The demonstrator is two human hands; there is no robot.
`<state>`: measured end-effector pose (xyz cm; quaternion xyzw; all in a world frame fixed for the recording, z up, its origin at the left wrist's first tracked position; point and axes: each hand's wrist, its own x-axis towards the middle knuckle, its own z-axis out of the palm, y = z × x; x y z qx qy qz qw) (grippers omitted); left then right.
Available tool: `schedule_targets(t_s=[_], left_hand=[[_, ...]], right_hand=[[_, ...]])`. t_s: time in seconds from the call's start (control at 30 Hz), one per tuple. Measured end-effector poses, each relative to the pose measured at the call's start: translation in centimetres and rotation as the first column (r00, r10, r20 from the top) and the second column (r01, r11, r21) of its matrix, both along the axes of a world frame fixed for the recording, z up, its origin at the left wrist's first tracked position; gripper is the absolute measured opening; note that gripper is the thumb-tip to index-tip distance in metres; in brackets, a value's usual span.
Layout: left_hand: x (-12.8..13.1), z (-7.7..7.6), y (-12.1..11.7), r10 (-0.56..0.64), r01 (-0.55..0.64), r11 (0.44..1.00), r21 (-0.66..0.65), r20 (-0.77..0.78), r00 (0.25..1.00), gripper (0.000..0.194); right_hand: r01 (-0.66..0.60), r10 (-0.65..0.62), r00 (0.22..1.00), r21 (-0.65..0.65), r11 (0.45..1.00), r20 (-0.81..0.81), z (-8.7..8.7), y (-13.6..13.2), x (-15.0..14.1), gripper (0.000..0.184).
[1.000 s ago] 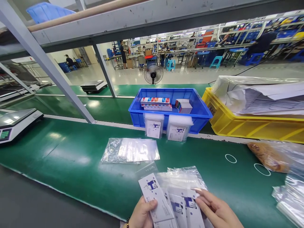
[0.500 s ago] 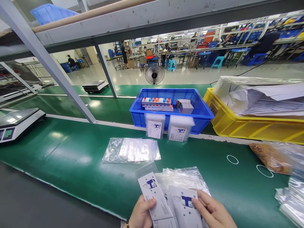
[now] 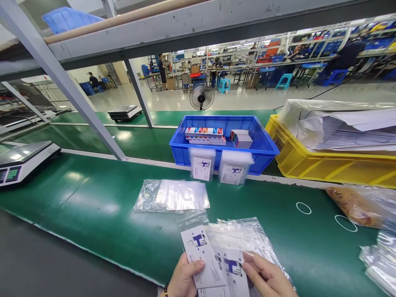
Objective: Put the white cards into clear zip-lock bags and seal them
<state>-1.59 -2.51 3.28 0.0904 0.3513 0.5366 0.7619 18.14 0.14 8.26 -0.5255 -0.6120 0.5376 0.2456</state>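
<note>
My left hand (image 3: 185, 275) is closed around a white leaflet (image 3: 204, 260) printed with a blue and grey picture, its thumb across the front. A clear plastic bag (image 3: 194, 220) sticks out above that leaflet. Between the thumb and fingers of my right hand (image 3: 268, 275) is a second leaflet (image 3: 235, 270) with the same print, apparently inside a clear bag. It overlaps the left-hand leaflet, and more printed paper shows below. Several clear zip bags (image 3: 252, 237) lie on the green bench under my hands. The right fingertips are partly hidden.
Flat clear bags (image 3: 185, 196) lie ahead on the bench (image 3: 102, 222). Two bagged leaflet stacks (image 3: 202, 165) lean on a blue bin (image 3: 222, 156) holding small boxes. To the right are a yellow crate (image 3: 334, 165) of papers, white rings (image 3: 303, 208) and more bags (image 3: 379, 258). A scale (image 3: 27, 163) stands left.
My right hand has moved left with its leaflet, which now sits closer to and partly behind the left-hand one. The left hand has barely moved.
</note>
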Motion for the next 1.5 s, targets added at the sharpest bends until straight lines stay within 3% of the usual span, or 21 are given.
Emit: schedule_targets(t_s=[0.13,0.2,0.27,0.4,0.47,0.6,0.73,0.8,0.9,1.0,1.1,1.2,1.3,1.37,1.5], left_hand=[[-0.3,-0.2,-0.1,0.029,-0.029,1.0,-0.002,-0.02,0.999,0.031],[-0.3,-0.3,-0.2,0.032,-0.032,0.999,0.013,-0.014,0.999,0.031],[-0.1,-0.1,-0.2,0.008,-0.008,0.999,0.041,0.0,1.0,0.034],[0.3,0.4,-0.1,-0.057,0.056,0.994,0.096,0.014,0.998,0.038],[0.2,0.6,-0.1,-0.056,0.055,0.993,0.107,0.002,0.998,0.038],[-0.8,0.5,-0.3,-0.013,0.016,0.998,0.054,-0.051,0.999,0.034],[-2.0,-0.2,-0.7,-0.046,0.058,0.996,0.065,-0.18,0.983,0.036],[-2.0,-0.9,-1.0,-0.094,0.127,0.987,0.097,-0.294,0.951,0.04],[-1.5,-1.8,-1.5,-0.17,0.223,0.973,0.06,-0.47,0.866,0.043],[-1.1,-2.1,-1.9,-0.117,0.193,0.976,0.103,-0.502,0.857,0.049],[-1.6,-2.2,-2.0,0.093,0.017,0.979,0.201,-0.524,0.847,0.047],[-2.7,-2.7,-2.2,0.244,-0.172,0.968,0.186,-0.512,0.823,0.044],[-2.8,-3.5,-2.5,0.24,-0.192,0.969,0.157,-0.398,0.886,0.048],[-2.1,-3.9,-2.6,0.199,-0.162,0.978,0.135,-0.342,0.918,0.053],[-0.1,-3.6,-2.2,0.127,-0.095,0.989,0.117,-0.311,0.942,0.068]], right_hand=[[0.139,-0.144,0.981,0.051,0.989,0.128,-1.3,0.9,2.0,0.044],[0.255,-0.28,0.946,0.158,0.954,0.163,-1.3,0.9,2.1,0.047],[0.298,-0.325,0.936,0.183,0.937,0.138,-0.8,0.6,1.3,0.047],[0.013,-0.013,1.0,-0.011,1.0,-0.026,0.7,0.0,-1.1,0.036],[-0.041,0.038,0.997,-0.039,0.998,-0.074,1.0,-0.1,-1.8,0.036],[0.141,-0.146,0.986,-0.068,0.988,-0.083,0.5,0.3,-1.3,0.038],[0.33,-0.345,0.934,0.147,0.933,0.092,-0.2,0.5,-0.4,0.048],[0.275,-0.291,0.953,0.166,0.947,0.079,-0.4,0.2,-0.7,0.047],[0.025,-0.025,0.998,-0.005,1.0,-0.056,-0.6,-0.6,-1.9,0.047],[-0.043,0.034,0.994,-0.087,0.995,-0.103,-0.7,-0.8,-2.3,0.045],[0.025,-0.029,0.997,-0.063,0.998,-0.07,-0.7,0.2,-0.4,0.045],[0.193,-0.194,0.981,0.019,0.981,0.027,-1.1,1.9,3.5,0.048],[0.436,-0.435,0.898,-0.001,0.9,0.07,-1.7,3.0,6.8,0.053],[0.526,-0.528,0.849,-0.127,0.841,0.028,-2.0,3.0,7.7,0.058],[0.496,-0.567,0.818,-0.376,0.783,-0.101,-1.9,2.0,6.8,0.06]])
